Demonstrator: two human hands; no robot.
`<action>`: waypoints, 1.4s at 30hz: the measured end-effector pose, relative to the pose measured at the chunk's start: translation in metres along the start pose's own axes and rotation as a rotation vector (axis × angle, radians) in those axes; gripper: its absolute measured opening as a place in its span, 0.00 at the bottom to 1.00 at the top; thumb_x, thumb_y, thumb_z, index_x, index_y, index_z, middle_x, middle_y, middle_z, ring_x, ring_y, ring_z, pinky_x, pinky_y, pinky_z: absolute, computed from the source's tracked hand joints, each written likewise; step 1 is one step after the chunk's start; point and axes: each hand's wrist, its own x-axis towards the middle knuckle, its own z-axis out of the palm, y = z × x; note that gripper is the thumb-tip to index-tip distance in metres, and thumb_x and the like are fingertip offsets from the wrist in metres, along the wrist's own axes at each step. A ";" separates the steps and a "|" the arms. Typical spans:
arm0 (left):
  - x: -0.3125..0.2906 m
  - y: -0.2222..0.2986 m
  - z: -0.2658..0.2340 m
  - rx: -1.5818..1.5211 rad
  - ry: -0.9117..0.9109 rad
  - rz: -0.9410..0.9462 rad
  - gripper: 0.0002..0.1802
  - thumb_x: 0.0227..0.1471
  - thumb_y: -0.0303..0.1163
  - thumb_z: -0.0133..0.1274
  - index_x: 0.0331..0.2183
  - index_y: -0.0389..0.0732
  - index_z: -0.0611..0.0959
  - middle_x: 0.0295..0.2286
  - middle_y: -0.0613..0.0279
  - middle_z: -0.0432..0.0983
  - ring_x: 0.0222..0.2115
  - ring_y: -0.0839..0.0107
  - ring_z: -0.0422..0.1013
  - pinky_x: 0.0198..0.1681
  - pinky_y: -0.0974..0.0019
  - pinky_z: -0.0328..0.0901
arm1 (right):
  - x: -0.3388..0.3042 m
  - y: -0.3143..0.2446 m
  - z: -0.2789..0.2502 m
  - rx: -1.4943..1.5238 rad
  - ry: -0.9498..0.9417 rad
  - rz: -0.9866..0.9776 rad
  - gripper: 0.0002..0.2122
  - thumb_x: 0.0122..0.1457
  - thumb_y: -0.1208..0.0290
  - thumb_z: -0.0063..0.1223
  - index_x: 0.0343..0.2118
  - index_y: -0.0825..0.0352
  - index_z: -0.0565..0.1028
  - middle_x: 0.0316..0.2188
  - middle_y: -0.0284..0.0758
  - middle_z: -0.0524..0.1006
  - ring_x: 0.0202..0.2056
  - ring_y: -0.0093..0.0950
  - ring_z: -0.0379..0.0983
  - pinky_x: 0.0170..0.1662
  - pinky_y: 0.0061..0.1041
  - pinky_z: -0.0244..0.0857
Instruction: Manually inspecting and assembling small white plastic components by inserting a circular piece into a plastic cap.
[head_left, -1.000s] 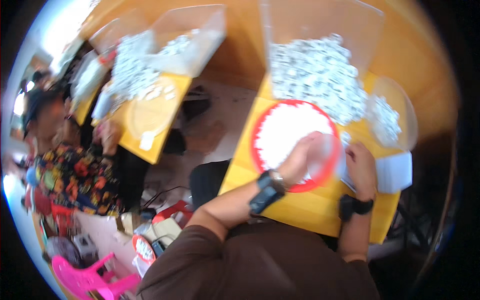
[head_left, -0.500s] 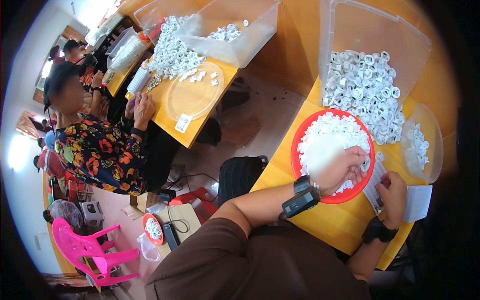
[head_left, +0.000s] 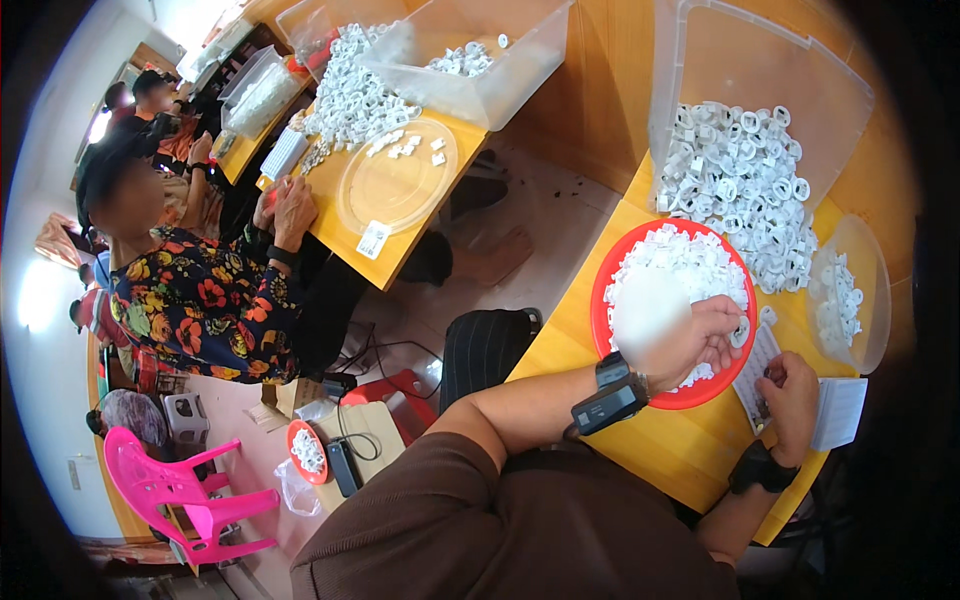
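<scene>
My left hand reaches over a red bowl heaped with small white plastic pieces. Its fingers are curled around a white ring-shaped plastic part near the bowl's right rim. Part of the bowl's contents beside this hand is blurred. My right hand is closed at the edge of a narrow pale tray, thumb and fingers together. What its fingertips hold, if anything, cannot be made out. A white box-like block stands just right of that hand.
A clear bin behind the bowl spills many white ring parts onto the yellow table. A clear lid with more parts lies at right. Another person works at a table to the left, near a pink chair.
The whole view has shifted slightly. Both my hands keep almost the same places and grips. The other person's hands have moved a little.
</scene>
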 end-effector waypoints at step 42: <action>-0.006 -0.001 0.009 -0.019 -0.054 -0.068 0.14 0.60 0.33 0.43 0.42 0.33 0.72 0.30 0.55 0.76 0.28 0.72 0.72 0.31 0.73 0.68 | 0.002 -0.035 0.041 0.687 0.324 -0.402 0.05 0.56 0.81 0.51 0.35 0.71 0.75 0.28 0.34 0.75 0.27 0.22 0.73 0.31 0.21 0.66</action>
